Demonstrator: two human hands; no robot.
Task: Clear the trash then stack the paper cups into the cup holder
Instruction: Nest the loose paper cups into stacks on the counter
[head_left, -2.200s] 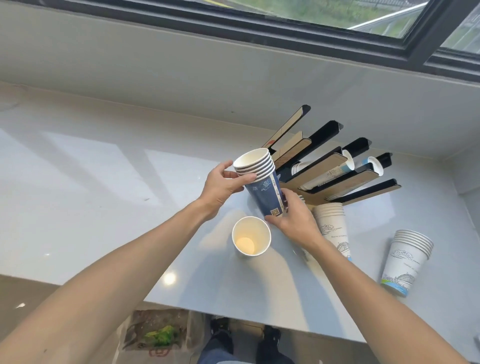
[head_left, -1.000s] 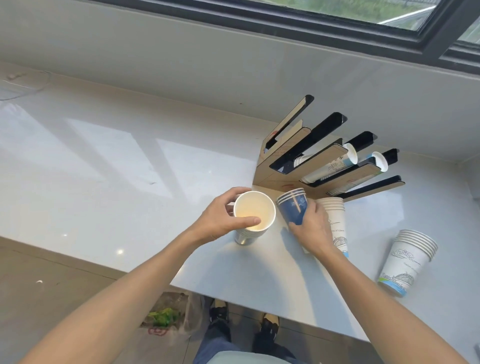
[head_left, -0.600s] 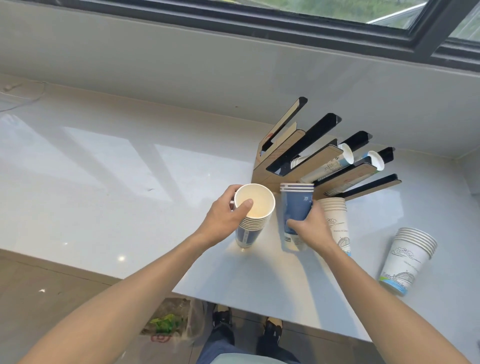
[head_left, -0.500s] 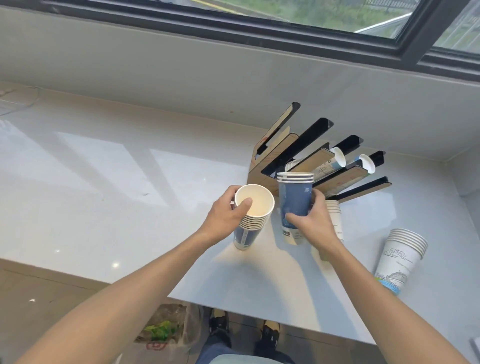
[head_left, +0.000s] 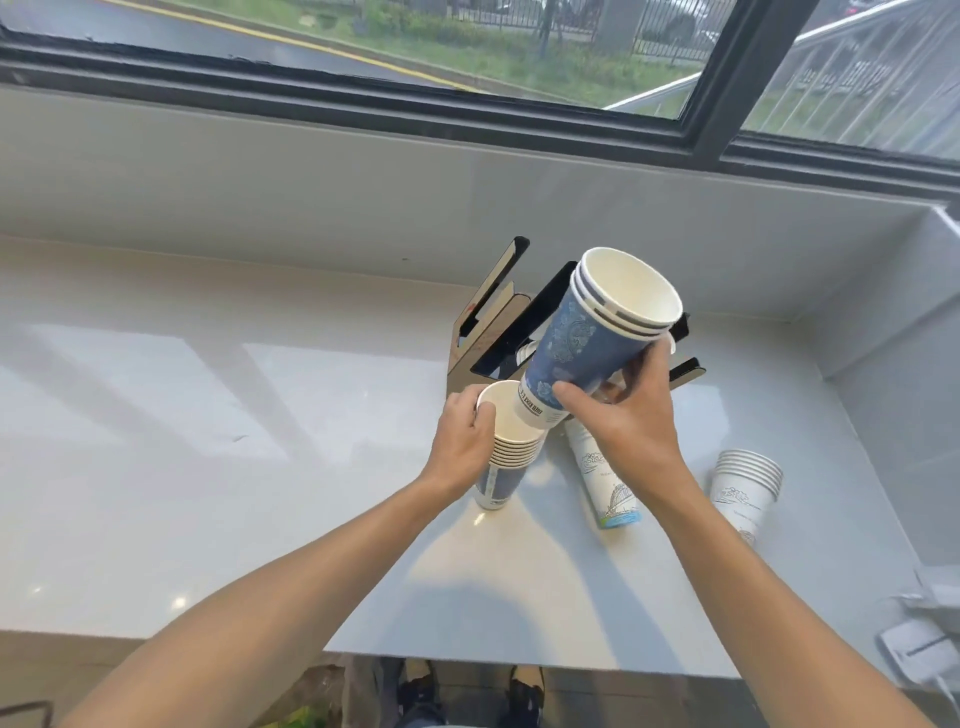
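My right hand (head_left: 626, 423) grips a small stack of blue paper cups (head_left: 582, 343), tilted with the mouths up and to the right. Its base dips into the mouth of a taller blue cup stack (head_left: 506, 457) that stands on the counter, steadied near the rim by my left hand (head_left: 462, 441). Behind both stands the slotted cardboard cup holder (head_left: 493, 332), mostly hidden by the raised cups. A white cup stack (head_left: 605, 480) leans just right of the standing stack, partly under my right wrist.
Another white cup stack (head_left: 745, 486) lies tilted at the right. The white counter (head_left: 208, 415) ends in a wall and window sill behind and a side wall at the right. A white device (head_left: 919, 649) sits at the counter's front right corner.
My right hand lifted its blue cups off the counter, tipped them and brought their base into the mouth of the stack under my left hand. The view shifted closer.
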